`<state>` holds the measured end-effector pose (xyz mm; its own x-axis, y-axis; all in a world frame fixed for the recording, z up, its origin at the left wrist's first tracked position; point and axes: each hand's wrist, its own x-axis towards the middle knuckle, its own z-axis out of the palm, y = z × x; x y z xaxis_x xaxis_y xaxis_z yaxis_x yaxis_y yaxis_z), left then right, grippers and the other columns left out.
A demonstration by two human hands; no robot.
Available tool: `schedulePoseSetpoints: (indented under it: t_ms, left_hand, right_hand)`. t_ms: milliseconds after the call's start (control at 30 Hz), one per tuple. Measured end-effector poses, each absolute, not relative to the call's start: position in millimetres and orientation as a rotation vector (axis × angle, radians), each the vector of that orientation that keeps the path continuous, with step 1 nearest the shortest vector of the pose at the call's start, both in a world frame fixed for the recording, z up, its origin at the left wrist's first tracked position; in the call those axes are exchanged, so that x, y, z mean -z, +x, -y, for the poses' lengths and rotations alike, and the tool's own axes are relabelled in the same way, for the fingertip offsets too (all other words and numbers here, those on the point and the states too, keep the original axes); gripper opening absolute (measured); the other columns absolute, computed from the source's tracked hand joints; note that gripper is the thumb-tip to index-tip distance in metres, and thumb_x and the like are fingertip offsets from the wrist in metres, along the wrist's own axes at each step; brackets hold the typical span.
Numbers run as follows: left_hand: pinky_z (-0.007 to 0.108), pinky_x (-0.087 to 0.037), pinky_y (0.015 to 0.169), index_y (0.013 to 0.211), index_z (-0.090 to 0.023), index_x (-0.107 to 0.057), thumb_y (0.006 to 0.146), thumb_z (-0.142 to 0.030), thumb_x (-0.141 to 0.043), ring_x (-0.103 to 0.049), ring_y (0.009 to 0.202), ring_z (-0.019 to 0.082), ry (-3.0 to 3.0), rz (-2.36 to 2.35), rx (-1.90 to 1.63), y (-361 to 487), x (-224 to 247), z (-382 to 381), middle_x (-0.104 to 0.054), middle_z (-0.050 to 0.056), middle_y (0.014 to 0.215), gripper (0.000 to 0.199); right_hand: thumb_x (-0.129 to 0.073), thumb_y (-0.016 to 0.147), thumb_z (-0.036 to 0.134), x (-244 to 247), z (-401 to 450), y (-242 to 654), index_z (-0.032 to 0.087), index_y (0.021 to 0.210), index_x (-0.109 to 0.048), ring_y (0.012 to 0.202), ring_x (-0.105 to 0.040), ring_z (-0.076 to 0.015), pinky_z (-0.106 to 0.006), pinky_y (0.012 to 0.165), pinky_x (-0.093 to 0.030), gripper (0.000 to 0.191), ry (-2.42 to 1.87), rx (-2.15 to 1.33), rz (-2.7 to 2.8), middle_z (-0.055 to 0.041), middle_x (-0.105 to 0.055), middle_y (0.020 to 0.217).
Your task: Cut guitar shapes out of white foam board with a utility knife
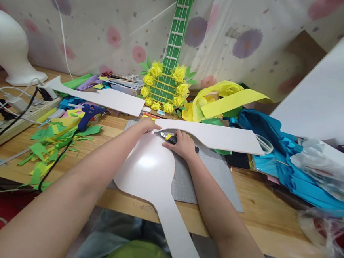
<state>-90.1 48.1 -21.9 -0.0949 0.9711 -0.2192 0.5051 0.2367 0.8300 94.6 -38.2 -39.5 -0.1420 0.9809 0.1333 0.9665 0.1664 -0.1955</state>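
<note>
A white foam board piece [145,162], rounded with a long neck, lies over the grey cutting mat [212,176] and hangs past the table's front edge. My right hand [182,145] is closed around a black and yellow utility knife [171,138], its blade toward the rounded piece's far edge. At that same edge, my left hand [148,126] has its fingers bent on the board, by the narrow tip of a curved white offcut [227,138]. The offcut stretches right beyond both hands. My left fingertips are partly hidden.
A green paper guitar with yellow flowers [166,85] leans at the back. On the left lie a blue glue gun [88,114], paper scraps [50,147], a power strip [21,117] and another white offcut [103,99]. Blue paper [279,169] and plastic bags crowd the right.
</note>
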Motion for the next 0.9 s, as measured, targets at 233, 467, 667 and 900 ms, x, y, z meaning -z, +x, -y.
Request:
schedulePoseSetpoints:
  t_ms: [233, 467, 667, 900]
  left_hand:
    - [0.026, -0.04, 0.055, 0.054, -0.016, -0.054, 0.053, -0.017, -0.078, -0.051, 0.052, 0.012, 1.205, -1.449, -0.822, -92.1, 15.6, -37.1, -0.052, -0.001, 0.049, 0.025]
    - [0.017, -0.044, 0.057, 0.073, -0.016, -0.06, 0.063, -0.015, -0.071, -0.055, 0.061, 0.007, 1.133, -1.07, -1.234, -114.7, -3.0, -39.8, -0.062, -0.002, 0.071, 0.015]
    - [0.022, -0.054, 0.072, 0.072, -0.018, -0.051, 0.075, -0.017, -0.066, -0.056, 0.057, 0.005, 0.836, -0.915, -1.602, -120.3, -17.4, -28.4, -0.053, -0.007, 0.057, 0.015]
    - [0.017, -0.054, 0.072, 0.081, -0.013, -0.055, 0.088, -0.011, -0.049, -0.065, 0.074, 0.007, 0.24, -0.813, -1.716, -113.5, -7.8, -24.9, -0.063, 0.0, 0.068, 0.009]
  right_hand:
    - [-0.046, 0.066, 0.076, 37.8, 39.0, 95.5, 0.02, 0.102, -0.051, 0.097, -0.053, -0.0278, -0.038, 0.08, -0.04, 0.066, -1.918, -0.099, 2.222, -0.0125, -0.058, 0.104]
    - [-0.049, 0.065, 0.075, 35.3, 38.4, 94.6, 0.02, 0.104, -0.052, 0.098, -0.052, -0.0286, -0.037, 0.08, -0.04, 0.067, -1.936, -0.153, 2.193, -0.0129, -0.057, 0.105]
    - [-0.049, 0.065, 0.075, 34.8, 38.2, 94.7, 0.02, 0.106, -0.052, 0.1, -0.052, -0.0287, -0.038, 0.081, -0.039, 0.068, -1.947, -0.176, 2.187, -0.0128, -0.057, 0.107]
    - [-0.051, 0.065, 0.073, 36.7, 37.9, 94.7, 0.021, 0.103, -0.052, 0.098, -0.053, -0.0273, -0.037, 0.08, -0.04, 0.065, -1.947, -0.152, 2.186, -0.0116, -0.058, 0.105]
